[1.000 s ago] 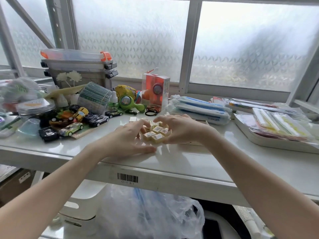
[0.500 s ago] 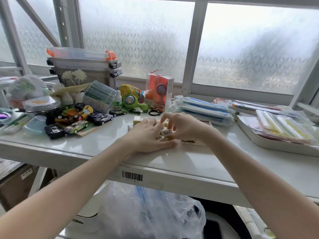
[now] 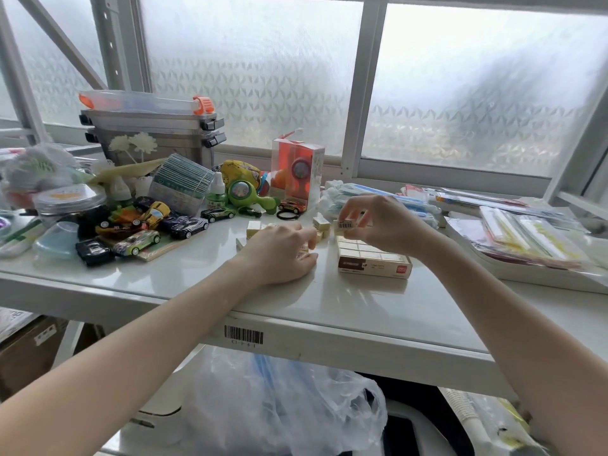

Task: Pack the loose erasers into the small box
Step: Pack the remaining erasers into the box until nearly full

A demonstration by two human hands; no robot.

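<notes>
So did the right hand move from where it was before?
Yes. The right hand has lifted off the loose erasers and gone right, now pinching one eraser above the small box.

A big frosted window (image 3: 460,93) lets in soft daylight behind a white shelf (image 3: 362,311) with grey posts (image 3: 113,41).
</notes>
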